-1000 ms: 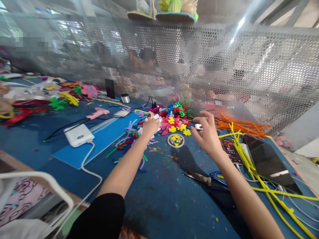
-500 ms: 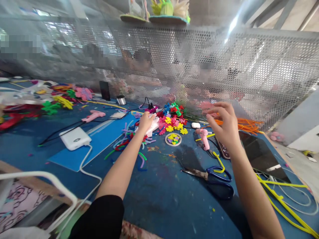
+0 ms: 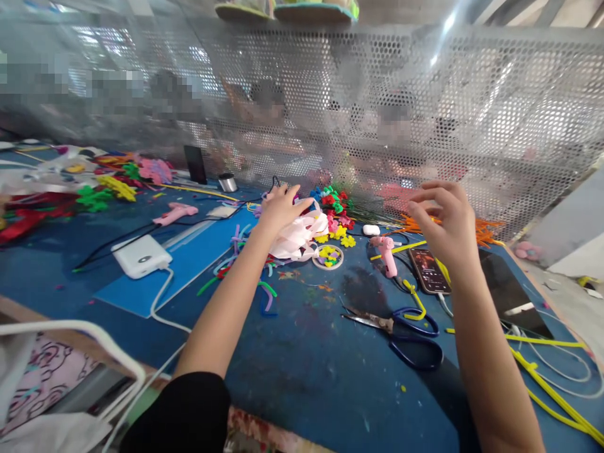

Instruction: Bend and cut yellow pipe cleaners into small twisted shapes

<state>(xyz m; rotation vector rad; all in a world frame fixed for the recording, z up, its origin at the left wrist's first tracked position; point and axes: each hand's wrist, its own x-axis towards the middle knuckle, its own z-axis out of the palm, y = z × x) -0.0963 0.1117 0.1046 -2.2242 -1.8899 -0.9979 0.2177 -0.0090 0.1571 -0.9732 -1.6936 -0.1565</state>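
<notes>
Pale ribbon (image 3: 301, 236) has spread beside the left hand (image 3: 281, 212).

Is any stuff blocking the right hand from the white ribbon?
Nothing seems to block the raised right hand from the white ribbon; the white case and pink glue gun lie lower, on the table between them.

Left side: black sleeve (image 3: 182, 412), plain-surfaced, straight-edged, terminating at the upper end of the left forearm (image 3: 226, 308); left hand (image 3: 283, 214) bare; right forearm (image 3: 491, 352) and right hand (image 3: 450, 223) likewise bare.
</notes>
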